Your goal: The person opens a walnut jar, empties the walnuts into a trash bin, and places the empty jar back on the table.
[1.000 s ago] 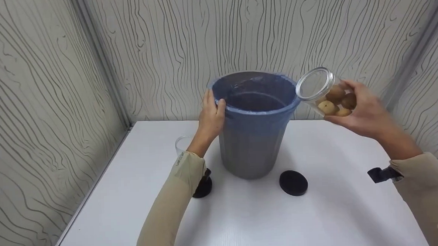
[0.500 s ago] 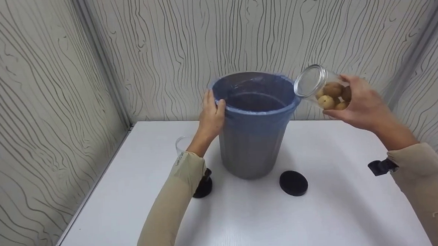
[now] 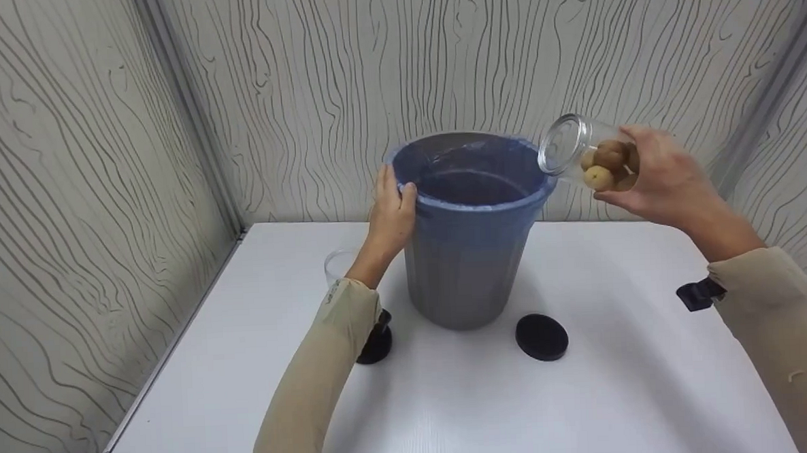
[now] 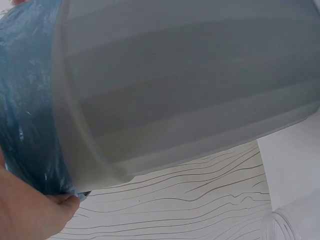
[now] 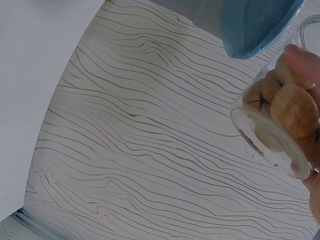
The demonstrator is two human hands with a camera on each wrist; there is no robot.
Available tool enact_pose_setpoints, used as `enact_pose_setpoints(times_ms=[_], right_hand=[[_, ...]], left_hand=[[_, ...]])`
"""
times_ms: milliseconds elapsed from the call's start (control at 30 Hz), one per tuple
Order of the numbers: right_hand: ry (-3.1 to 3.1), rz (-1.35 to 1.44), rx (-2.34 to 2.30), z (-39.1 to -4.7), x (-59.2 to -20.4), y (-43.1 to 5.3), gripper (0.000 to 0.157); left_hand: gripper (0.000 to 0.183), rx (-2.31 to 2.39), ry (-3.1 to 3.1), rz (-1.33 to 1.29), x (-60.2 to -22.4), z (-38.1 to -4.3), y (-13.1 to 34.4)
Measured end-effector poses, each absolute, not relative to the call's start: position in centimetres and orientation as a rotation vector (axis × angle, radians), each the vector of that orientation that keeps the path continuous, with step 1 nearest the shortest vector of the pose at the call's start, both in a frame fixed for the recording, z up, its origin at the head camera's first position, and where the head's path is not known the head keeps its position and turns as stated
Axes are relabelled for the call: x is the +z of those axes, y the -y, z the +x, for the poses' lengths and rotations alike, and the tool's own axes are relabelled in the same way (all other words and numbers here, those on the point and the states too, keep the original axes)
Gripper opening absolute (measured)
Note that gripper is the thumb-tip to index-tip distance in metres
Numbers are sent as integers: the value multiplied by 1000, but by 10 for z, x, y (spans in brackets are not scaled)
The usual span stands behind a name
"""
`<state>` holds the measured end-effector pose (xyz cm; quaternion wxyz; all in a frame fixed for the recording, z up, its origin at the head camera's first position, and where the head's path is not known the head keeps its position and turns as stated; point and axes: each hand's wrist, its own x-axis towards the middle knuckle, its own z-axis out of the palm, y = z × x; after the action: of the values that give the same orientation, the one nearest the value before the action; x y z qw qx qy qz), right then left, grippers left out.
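A grey trash can (image 3: pixel 461 278) stands on the table, its rim wrapped in a blue plastic liner (image 3: pixel 485 216). My left hand (image 3: pixel 391 217) holds the can's left rim, thumb at the front over the liner. In the right hand (image 3: pixel 670 181) is a clear jar (image 3: pixel 570 144), tilted with its mouth toward the can and close to the right rim. Several round brown and tan fruits (image 3: pixel 608 163) lie in the jar's lower part, some with dark star-shaped marks in the right wrist view. Whatever lies deep inside the can is hidden.
Two black round lids (image 3: pixel 542 337) lie on the white table (image 3: pixel 452 401), one partly behind the left sleeve. A second clear jar (image 3: pixel 339 263) stands left of the can, partly hidden by the left arm. Wood-patterned walls (image 3: pixel 303 108) enclose the table.
My right hand has moved slightly up and left, tipping the jar further toward the trash can. The fruits have shifted a little inside. My left hand stays on the rim.
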<state>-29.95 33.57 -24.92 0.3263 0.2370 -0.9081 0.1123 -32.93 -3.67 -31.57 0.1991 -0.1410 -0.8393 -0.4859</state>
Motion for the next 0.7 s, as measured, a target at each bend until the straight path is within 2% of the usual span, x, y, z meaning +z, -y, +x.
enact_pose_setpoints(times_ms=[700], right_hand=[[2397, 680, 212, -309, -237, -329, 90]], left_hand=[[60, -1324, 2351, -404, -315, -328, 37]])
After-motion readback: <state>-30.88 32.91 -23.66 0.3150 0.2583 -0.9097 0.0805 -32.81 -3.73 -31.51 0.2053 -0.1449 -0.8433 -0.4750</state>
